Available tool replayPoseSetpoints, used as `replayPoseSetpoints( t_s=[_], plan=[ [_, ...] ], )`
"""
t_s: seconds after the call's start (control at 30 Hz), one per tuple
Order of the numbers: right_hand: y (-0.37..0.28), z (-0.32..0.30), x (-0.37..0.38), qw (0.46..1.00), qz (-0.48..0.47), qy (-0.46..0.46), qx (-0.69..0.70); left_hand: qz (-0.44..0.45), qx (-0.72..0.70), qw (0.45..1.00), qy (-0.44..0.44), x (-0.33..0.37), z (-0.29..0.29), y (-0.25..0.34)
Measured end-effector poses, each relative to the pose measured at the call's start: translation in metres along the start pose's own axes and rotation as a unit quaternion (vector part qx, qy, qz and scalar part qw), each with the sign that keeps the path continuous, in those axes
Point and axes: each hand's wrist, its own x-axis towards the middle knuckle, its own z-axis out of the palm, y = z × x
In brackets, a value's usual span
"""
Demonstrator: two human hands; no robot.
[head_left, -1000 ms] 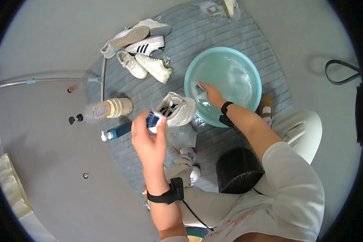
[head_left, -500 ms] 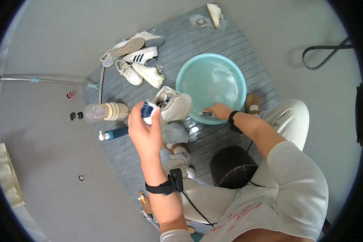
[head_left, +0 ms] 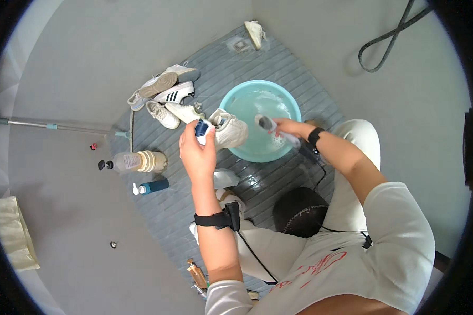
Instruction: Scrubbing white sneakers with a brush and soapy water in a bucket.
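A white sneaker (head_left: 231, 132) with a navy heel patch is gripped at its heel by my left hand (head_left: 198, 155), beside the basin's left rim. My right hand (head_left: 293, 127) is closed around the pale handle of a scrub brush (head_left: 267, 123), whose greyish head points left. Brush and hand are over the light-blue basin (head_left: 257, 83), which contains water with some foam. Slight blur softens the brush. A short gap separates the brush head from the sneaker's toe.
Several white shoes (head_left: 175, 93) are heaped at the far left, and a single shoe (head_left: 255, 34) leans by the drain. Left of me lie a large pump bottle (head_left: 139, 161) and a blue pump bottle (head_left: 155, 186). A black stool (head_left: 299, 212) is between my legs.
My right hand has lifted the brush from low in the basin, with the brush head now facing left. My left hand still holds the sneaker. The whole view has shifted slightly.
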Motion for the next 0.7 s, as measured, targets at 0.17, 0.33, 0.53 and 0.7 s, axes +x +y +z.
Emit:
replayPoseSetpoints(
  t_s=[0.17,0.33,0.53,0.7],
  plan=[
    [0.013,-0.047,0.023,0.910,-0.036,0.246,-0.331,0.002,-0.001,1.000,-0.019,-0.002,0.000,0.003],
    [0.066,-0.056,0.044,0.835,0.045,0.203,-0.509,-0.030,-0.015,0.999,-0.014,-0.001,-0.002,0.006],
    [0.102,0.007,0.063,0.902,0.024,0.241,-0.357,-0.006,0.047,0.999,0.007,0.002,-0.003,-0.003],
    [0.132,-0.008,0.057,0.877,0.006,0.271,-0.396,0.006,-0.003,1.000,-0.003,0.012,0.017,0.010]
  ],
)
